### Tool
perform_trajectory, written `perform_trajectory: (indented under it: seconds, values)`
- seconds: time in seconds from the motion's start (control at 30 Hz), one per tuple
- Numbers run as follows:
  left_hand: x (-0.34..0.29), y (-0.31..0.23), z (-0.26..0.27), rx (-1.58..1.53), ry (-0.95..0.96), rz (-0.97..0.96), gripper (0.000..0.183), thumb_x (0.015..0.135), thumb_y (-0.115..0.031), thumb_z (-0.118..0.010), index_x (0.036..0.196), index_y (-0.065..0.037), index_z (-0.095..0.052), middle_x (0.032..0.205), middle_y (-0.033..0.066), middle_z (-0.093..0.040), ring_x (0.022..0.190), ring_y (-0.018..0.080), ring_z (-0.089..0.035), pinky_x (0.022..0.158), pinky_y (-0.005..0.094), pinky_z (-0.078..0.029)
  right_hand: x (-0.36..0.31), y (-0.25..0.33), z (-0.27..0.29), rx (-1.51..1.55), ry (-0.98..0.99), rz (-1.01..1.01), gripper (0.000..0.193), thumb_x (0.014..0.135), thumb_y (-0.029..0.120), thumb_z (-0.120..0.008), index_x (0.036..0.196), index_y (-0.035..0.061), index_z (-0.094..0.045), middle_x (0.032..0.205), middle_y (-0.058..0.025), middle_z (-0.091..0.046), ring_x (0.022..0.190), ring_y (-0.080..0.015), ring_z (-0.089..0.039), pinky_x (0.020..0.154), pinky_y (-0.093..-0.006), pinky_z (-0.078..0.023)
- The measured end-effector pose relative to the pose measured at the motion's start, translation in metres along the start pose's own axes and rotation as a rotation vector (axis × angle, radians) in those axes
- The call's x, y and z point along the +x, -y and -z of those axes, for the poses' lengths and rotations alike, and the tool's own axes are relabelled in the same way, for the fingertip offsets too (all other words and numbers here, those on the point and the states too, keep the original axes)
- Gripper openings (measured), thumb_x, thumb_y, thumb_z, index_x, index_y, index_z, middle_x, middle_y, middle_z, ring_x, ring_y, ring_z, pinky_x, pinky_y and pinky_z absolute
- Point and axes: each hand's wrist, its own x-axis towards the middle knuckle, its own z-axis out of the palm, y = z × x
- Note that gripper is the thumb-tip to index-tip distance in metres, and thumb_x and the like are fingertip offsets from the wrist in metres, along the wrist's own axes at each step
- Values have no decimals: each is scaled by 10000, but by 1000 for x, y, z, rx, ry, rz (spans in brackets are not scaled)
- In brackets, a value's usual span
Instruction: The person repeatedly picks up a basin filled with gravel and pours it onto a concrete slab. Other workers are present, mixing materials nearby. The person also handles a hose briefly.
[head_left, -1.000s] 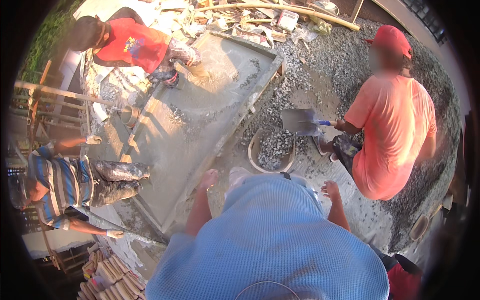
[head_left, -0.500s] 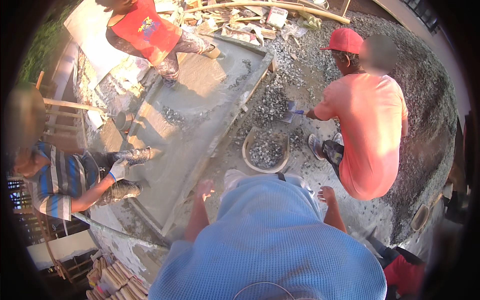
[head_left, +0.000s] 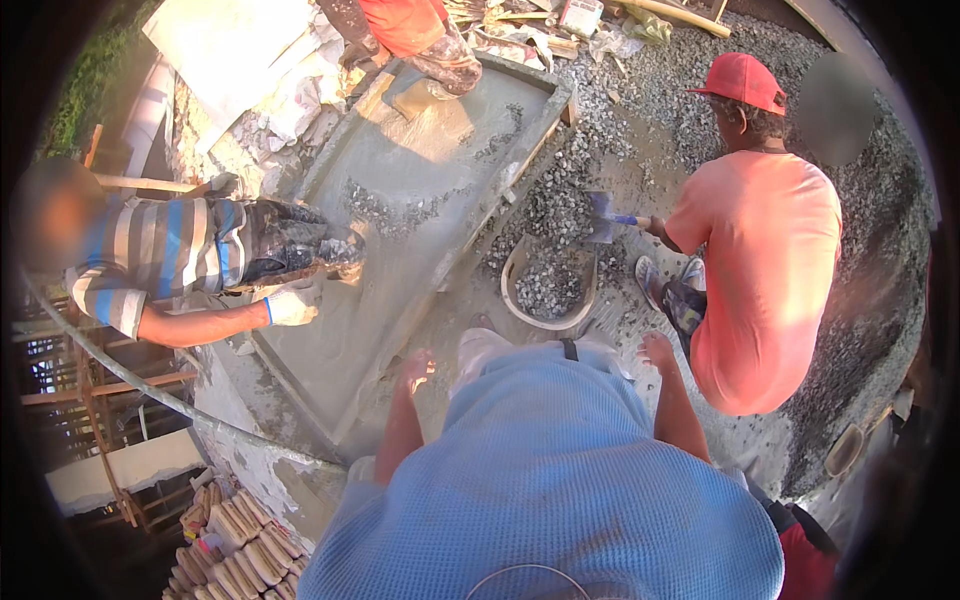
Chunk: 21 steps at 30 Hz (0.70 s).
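One tub (head_left: 510, 292) stands on the ground ahead of the wearer, between the two hands and just beyond them. It contains gravel (head_left: 551, 283), which covers its floor; the near rim is exposed.

Left grip (head_left: 414, 370): released, fingers loosely curled, nothing held. It hangs to the left of the tub, apart from it. Right grip (head_left: 657, 352): released, fingers partly spread, nothing held. It hangs to the right of the tub, also apart from it.

Step in hand: judged to be the loading of the tub, with both hands on standby. A shovel (head_left: 602, 218) is positioned at the far right edge of the tub; whether blade and rim touch cannot be determined. A squatting worker (head_left: 768, 270) in a red cap grasps its handle. Requirement for the next move: keep both hands outside the blade's path; any lift should call for a hold on opposite sides of the rim, kept level against the loose load.

Left of the tub, a form board (head_left: 512, 180) borders wet concrete (head_left: 335, 285). A worker in a striped shirt (head_left: 172, 240) is at its left side; another in red (head_left: 402, 22) is at the far end. A gravel pile (head_left: 885, 270) lies behind the squatting worker. Stacked bags (head_left: 240, 545) occupy the lower left.
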Motion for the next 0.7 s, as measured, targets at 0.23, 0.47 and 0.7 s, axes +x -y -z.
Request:
perform_trajectory:
  seconds: [0.23, 0.47, 0.7]
  values:
    - [-24, 12, 13, -33, -57, -93, 420, 883, -386, -486, 1141, -61, -546, 969, 78, -628, 852, 198, -616, 657, 351, -470, 19, 8, 3, -100, 56, -14, 318, 884, 321, -471, 1089, 90, -544, 822, -59, -609, 657, -169, -620, 521, -316, -464]
    - [22, 47, 45, 44, 90, 165, 452, 888, -361, -506, 1233, -69, -505, 1007, 103, -635, 880, 214, -614, 682, 354, -474, -32, -5, -22, 106, -73, -168, 278, 884, 284, -477, 1055, 74, -542, 804, -92, -622, 614, -180, -607, 487, -314, -454]
    - [83, 48, 72, -140, 81, 74, 374, 887, -351, -497, 1126, -73, -570, 901, 67, -650, 784, 156, -616, 615, 316, -469, -93, -8, -64, 22, -180, -307, 323, 893, 289, -480, 1116, 67, -553, 813, -88, -629, 633, -166, -619, 488, -296, -457]
